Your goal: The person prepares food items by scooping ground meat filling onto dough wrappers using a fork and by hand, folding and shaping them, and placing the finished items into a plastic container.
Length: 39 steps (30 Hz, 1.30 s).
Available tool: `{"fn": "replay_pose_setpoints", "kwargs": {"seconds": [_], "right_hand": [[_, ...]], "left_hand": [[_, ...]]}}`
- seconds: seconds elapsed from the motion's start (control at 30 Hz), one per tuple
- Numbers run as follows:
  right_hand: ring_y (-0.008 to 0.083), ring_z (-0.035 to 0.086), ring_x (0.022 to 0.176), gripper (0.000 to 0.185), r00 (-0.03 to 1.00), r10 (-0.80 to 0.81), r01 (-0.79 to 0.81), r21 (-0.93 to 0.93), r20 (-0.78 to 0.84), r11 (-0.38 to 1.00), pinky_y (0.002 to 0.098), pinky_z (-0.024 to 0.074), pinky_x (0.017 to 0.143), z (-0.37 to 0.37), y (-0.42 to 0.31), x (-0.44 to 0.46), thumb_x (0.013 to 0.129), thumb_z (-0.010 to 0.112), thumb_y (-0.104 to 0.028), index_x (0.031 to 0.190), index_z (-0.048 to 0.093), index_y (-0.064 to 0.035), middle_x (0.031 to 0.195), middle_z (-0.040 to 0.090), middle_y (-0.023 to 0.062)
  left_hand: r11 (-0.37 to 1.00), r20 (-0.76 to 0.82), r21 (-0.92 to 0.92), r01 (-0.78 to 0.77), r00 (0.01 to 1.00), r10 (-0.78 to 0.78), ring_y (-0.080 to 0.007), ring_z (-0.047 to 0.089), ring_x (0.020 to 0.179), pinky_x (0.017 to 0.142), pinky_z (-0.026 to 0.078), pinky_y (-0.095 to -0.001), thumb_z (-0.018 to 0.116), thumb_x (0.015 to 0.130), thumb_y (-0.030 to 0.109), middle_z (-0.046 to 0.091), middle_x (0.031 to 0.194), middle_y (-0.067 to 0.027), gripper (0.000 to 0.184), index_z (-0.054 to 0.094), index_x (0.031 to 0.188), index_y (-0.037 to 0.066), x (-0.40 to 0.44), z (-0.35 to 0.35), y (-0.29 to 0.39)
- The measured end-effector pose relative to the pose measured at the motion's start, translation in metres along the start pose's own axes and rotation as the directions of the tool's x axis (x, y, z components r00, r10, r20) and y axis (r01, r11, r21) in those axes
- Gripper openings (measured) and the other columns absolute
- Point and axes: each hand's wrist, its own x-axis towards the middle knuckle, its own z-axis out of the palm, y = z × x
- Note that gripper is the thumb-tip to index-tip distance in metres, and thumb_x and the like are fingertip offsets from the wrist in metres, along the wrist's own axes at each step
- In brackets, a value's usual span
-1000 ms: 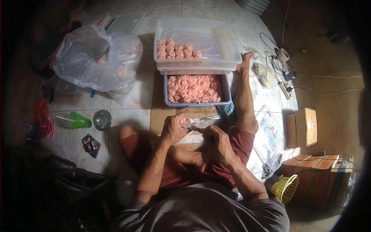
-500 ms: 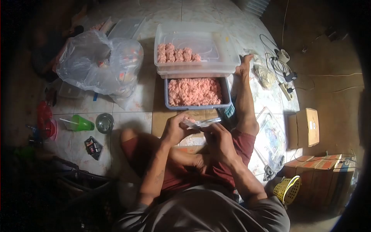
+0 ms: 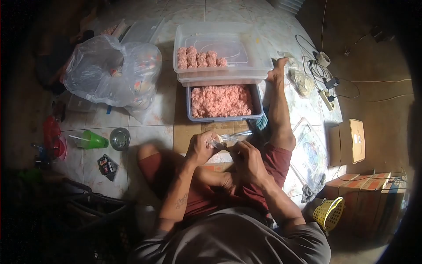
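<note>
My left hand [image 3: 202, 148] is closed round a small piece of shiny clear plastic [image 3: 215, 143], with the fingers facing my right hand. Opposite it, my right hand [image 3: 247, 159] pinches the near end of the same piece or something dark beside it; the fingers hide which. Just beyond the hands lies a shiny silvery strip [image 3: 243, 133] on the cardboard [image 3: 187, 141]. Further forward, a dark blue-grey tub [image 3: 189, 105] holds a mass of pink minced meat [image 3: 222, 101]. Behind it, stacked clear plastic trays [image 3: 259, 57] carry several rolls of minced meat [image 3: 201, 59] along the left front.
On the left are a large clear plastic bag [image 3: 94, 75], a green cup [image 3: 95, 140], a glass dish [image 3: 119, 139] and a small dark pack [image 3: 107, 167]. To the right are power cables [image 3: 323, 79], a cardboard box [image 3: 351, 141] and a yellow basket [image 3: 329, 213].
Both hands stay close together in front of me with small finger movements. The shiny plastic between them has shifted and shows more plainly, and the view has tilted slightly.
</note>
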Motion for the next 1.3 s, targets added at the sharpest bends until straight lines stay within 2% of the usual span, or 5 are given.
{"fn": "replay_pose_setpoints", "kwargs": {"seconds": [0.3,0.4,0.67,0.7,1.3], "right_hand": [[0.0358,0.065,0.078,0.015,0.985,0.008,-0.027,-0.111,-0.174,0.993,0.0395,0.0514,0.068,-0.015,-0.024,0.005,0.088,0.064,0.002,0.102,0.068,0.0004,0.088,0.063,0.0183],[0.0347,0.065,0.078,0.015,0.999,-0.018,0.015,-0.096,-0.029,0.995,0.0386,0.0515,0.067,0.006,0.006,0.006,0.088,0.064,0.004,0.101,0.069,-0.0006,0.086,0.062,0.0176],[0.0330,0.062,0.072,0.009,0.995,0.097,-0.095,0.125,-0.010,0.988,0.0375,0.0504,0.067,0.015,0.015,-0.001,0.090,0.065,0.002,0.099,0.067,0.0011,0.086,0.063,0.0184],[0.0136,0.056,0.076,0.003,0.990,0.135,-0.132,0.098,-0.027,0.986,0.0310,0.0484,0.070,0.008,0.005,0.000,0.093,0.063,0.003,0.095,0.065,0.0022,0.082,0.060,0.0099],[0.0410,0.065,0.090,0.013,0.988,-0.063,0.010,-0.344,-0.143,0.939,0.0483,0.0503,0.078,-0.049,0.044,0.031,0.085,0.063,-0.001,0.097,0.068,-0.0012,0.094,0.067,0.0205]], "left_hand": [[0.850,0.048,-0.511,0.125,0.992,-0.117,-0.0061,0.053,0.073,0.064,0.046,-0.0244,0.088,0.078,0.014,0.062,0.080,0.0016,0.030,0.063,0.090,0.004,0.000,-0.014,0.013],[0.991,0.126,0.002,0.132,0.983,-0.132,-0.0072,0.053,0.072,0.063,0.045,-0.0251,0.089,0.077,0.013,0.063,0.082,0.0023,0.031,0.061,0.090,0.004,0.005,-0.005,-0.012],[0.960,0.062,-0.049,0.275,0.960,-0.271,-0.0078,0.062,0.075,0.072,0.053,-0.0250,0.085,0.077,0.003,0.066,0.082,-0.0004,0.027,0.063,0.093,0.003,0.002,-0.002,-0.004],[0.872,0.012,-0.428,0.238,0.966,-0.258,-0.0068,0.062,0.076,0.070,0.053,-0.0244,0.082,0.079,0.002,0.066,0.082,0.0003,0.023,0.063,0.092,0.003,-0.001,0.003,-0.012],[0.802,0.082,-0.530,0.276,0.958,-0.276,-0.0065,0.055,0.076,0.064,0.045,-0.0248,0.091,0.074,0.015,0.064,0.084,0.0016,0.032,0.062,0.086,0.007,-0.022,-0.026,-0.022]]}}
